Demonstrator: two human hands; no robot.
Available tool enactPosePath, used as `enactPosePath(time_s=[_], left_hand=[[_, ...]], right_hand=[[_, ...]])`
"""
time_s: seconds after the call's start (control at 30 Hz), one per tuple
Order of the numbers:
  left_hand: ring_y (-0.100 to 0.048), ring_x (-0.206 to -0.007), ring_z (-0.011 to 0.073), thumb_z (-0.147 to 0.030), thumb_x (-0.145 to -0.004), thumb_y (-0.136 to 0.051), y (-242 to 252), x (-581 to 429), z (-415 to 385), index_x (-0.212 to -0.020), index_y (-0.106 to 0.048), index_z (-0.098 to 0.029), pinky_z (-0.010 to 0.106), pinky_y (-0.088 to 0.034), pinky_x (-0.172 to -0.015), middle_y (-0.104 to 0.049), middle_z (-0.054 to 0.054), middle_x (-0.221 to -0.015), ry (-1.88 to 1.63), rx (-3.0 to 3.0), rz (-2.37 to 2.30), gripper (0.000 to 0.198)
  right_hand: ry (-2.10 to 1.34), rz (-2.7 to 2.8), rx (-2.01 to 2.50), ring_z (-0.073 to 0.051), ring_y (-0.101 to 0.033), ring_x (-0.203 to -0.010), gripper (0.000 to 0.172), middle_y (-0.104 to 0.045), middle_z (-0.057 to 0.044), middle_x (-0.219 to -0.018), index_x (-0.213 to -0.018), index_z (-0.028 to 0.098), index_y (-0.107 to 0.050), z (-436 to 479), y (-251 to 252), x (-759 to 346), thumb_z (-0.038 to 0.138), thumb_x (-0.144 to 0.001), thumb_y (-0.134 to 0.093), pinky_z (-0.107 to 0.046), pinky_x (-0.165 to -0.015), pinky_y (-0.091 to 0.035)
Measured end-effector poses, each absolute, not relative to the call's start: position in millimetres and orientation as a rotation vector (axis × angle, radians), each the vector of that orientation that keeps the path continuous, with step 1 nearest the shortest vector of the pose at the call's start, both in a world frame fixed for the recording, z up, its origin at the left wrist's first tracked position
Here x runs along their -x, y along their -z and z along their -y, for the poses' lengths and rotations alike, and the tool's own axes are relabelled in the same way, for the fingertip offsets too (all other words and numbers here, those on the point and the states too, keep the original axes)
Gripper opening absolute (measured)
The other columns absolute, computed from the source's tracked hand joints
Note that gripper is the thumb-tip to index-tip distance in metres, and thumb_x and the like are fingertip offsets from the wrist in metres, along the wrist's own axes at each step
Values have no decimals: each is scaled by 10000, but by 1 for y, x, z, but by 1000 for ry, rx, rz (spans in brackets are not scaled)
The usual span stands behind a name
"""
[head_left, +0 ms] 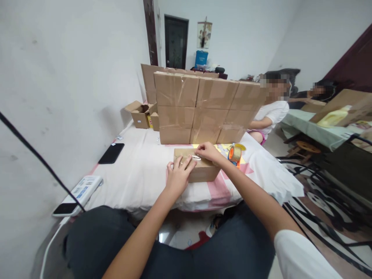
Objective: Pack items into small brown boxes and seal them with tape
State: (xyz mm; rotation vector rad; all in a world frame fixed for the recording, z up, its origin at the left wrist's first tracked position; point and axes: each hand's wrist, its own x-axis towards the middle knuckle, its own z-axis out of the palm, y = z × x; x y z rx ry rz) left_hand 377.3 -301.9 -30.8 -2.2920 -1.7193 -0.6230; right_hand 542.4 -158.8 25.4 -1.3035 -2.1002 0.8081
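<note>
A small closed cardboard box (205,173) sits before me on the bed-like surface covered with a white and pink cloth. My left hand (180,172) rests on its top at the left, fingers spread. Over the far part of the same top, my right hand (208,151) has thumb and fingers pinched together. A shiny, pale strip that looks like clear tape (196,157) shows between the two hands, at the right fingertips; its ends are hard to make out. Just right of the box stands a tape dispenser (235,154) with a tan roll and orange parts.
Behind the box rises a stacked wall of taped cardboard boxes (210,93). Open cartons (140,116) stand to its left. A black phone (111,153) and a white device (78,195) lie at left. One person (271,112) sits beyond the stack; another is farther right near a green-covered table (308,126).
</note>
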Motion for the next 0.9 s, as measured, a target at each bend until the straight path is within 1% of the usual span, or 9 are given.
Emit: enactPosePath(time_s=[0.17,0.33,0.43,0.5,0.6,0.7,0.77,0.83,0.9], left_hand=[[-390,-1449,273,-118,-904,-448,33,-383,301,-1467,-485,-294,592,-310,-1078,-439,63,-1597,660,2330,1686,592],[-460,-1397,332,-187,-903,-525,33,-384,301,-1449,-518,-264,556,-333,-1055,-405,166,-1602,701,2267,1679,551],[-466,-1399,330,-224,-924,-514,36,-382,298,-1516,-412,-185,524,-342,-1054,-474,211,-1544,768,2272,1638,602],[-482,-1388,333,-240,-930,-517,41,-381,295,-1537,-346,-138,513,-348,-1045,-487,231,-1527,818,2256,1593,639],[-536,-1340,346,-266,-938,-550,50,-381,291,-1555,-253,-106,510,-368,-1011,-424,299,-1544,934,2174,1490,703],[-503,-1384,341,-279,-949,-576,57,-381,290,-1562,-175,-97,496,-385,-1006,-301,356,-1583,1110,2060,1367,755],[-452,-1428,344,-283,-953,-578,57,-382,290,-1551,-254,-150,496,-380,-1022,-292,314,-1607,1131,2022,1352,694],[-434,-1438,343,-291,-955,-569,55,-383,292,-1514,-387,-224,517,-352,-1050,-380,219,-1601,1044,2067,1417,591],[-449,-1421,329,-281,-954,-555,52,-385,293,-1483,-464,-274,549,-307,-1085,-479,134,-1559,936,2150,1508,536]], right_hand=[[-831,2088,1258,-120,-485,-566,181,-601,-2,-551,-632,149,-706,157,-23,-542,316,-698,-683,-246,-541,-300],[-813,1991,1113,-128,-493,-639,250,-628,-9,-647,-718,149,-710,167,-39,-552,384,-773,-645,-247,-611,-373],[-857,1920,997,-129,-490,-656,269,-624,-8,-658,-708,149,-707,178,-54,-563,413,-757,-692,-252,-637,-379],[-984,1905,943,-124,-479,-641,313,-599,5,-638,-710,149,-705,185,-63,-571,459,-729,-743,-254,-628,-364],[-1217,1907,862,-119,-486,-644,368,-595,11,-658,-739,144,-705,193,-70,-574,498,-695,-796,-255,-638,-359],[-1323,2006,857,-112,-485,-639,364,-594,16,-657,-758,133,-715,191,-68,-566,479,-687,-803,-250,-639,-359],[-1259,2110,924,-107,-479,-622,339,-592,17,-643,-763,120,-722,185,-62,-555,453,-710,-764,-244,-618,-355],[-1099,2209,1035,-107,-488,-615,300,-610,10,-647,-773,108,-730,178,-54,-543,405,-754,-695,-238,-603,-361],[-953,2271,1136,-109,-502,-613,262,-625,3,-646,-770,102,-737,172,-48,-535,346,-781,-644,-231,-591,-361]])
